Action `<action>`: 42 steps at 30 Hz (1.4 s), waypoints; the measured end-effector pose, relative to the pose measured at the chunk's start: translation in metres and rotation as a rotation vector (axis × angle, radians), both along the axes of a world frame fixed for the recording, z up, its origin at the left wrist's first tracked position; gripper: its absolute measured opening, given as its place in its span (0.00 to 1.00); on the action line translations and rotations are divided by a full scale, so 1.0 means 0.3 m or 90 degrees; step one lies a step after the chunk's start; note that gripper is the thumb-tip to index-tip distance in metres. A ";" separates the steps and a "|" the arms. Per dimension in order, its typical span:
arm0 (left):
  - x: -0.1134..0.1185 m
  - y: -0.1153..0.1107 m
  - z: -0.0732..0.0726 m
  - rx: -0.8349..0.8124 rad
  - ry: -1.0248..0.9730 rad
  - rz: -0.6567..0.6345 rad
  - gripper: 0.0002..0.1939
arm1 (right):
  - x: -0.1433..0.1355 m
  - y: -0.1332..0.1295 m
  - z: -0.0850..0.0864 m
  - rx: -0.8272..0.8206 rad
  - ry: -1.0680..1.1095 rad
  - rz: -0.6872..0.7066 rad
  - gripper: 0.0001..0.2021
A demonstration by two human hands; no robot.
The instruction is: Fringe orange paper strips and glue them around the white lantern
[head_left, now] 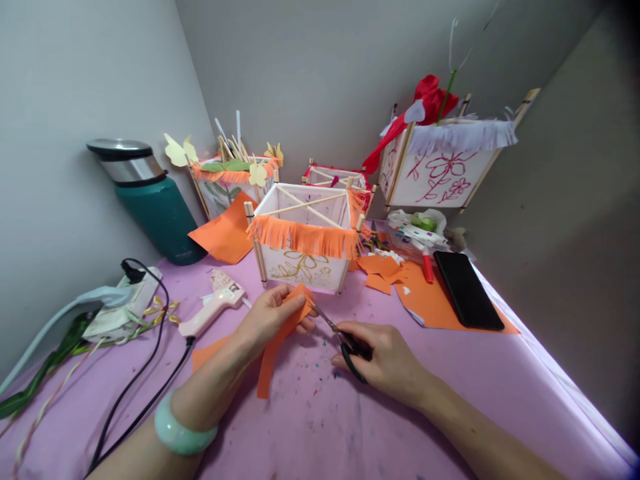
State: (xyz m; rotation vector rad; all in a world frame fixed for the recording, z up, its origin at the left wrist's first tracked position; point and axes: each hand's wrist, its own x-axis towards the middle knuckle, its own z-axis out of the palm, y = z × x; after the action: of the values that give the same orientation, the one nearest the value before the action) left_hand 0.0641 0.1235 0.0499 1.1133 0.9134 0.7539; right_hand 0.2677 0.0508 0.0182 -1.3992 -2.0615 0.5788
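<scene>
The left hand [283, 310] is pinching an orange strip [273, 357] between its fingers, thumb on top, while the right hand [385, 357] is gripping the scissors [344, 339] by their handles, with the blade tips meeting the upper end of the strip in front of the box [300, 267]. The narrow blades are pointing toward the left fingers, so a slip or an overlong snip could be nicking a fingertip; cutting too deep could be severing the strip, since its paper is looking thin. The loose tail is hanging down toward the tabletop [350, 427], and a twist in it could be sending the cuts crooked. The glue gun [220, 308] is lying with its nozzle near the left hand; whether it is hot, the view is not showing, but a backward drift could be bringing skin against it. As for materials, the strip is looking flat, matte and straight-edged, the blades metallic, the handles black and rounded. The box is showing pale, drawn-on panels between light wooden sticks, with a feathery orange fringe [305, 237] hanging along its top edge. A smooth, glossy green bangle [183, 427] is circling the left forearm.
</scene>
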 end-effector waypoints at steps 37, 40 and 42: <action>0.005 -0.002 -0.015 0.010 -0.016 -0.024 0.13 | 0.000 0.009 -0.003 0.003 -0.029 -0.001 0.08; 0.008 -0.003 -0.021 0.010 -0.017 -0.040 0.14 | 0.000 0.008 -0.004 0.004 -0.025 -0.003 0.10; 0.009 -0.003 -0.026 0.002 -0.017 -0.046 0.15 | -0.001 0.006 -0.004 0.001 -0.025 -0.003 0.10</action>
State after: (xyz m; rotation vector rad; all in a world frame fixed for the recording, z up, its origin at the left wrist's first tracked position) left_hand 0.0669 0.1226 0.0421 1.1305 0.8463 0.7092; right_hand 0.2673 0.0525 0.0170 -1.4241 -2.0886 0.5524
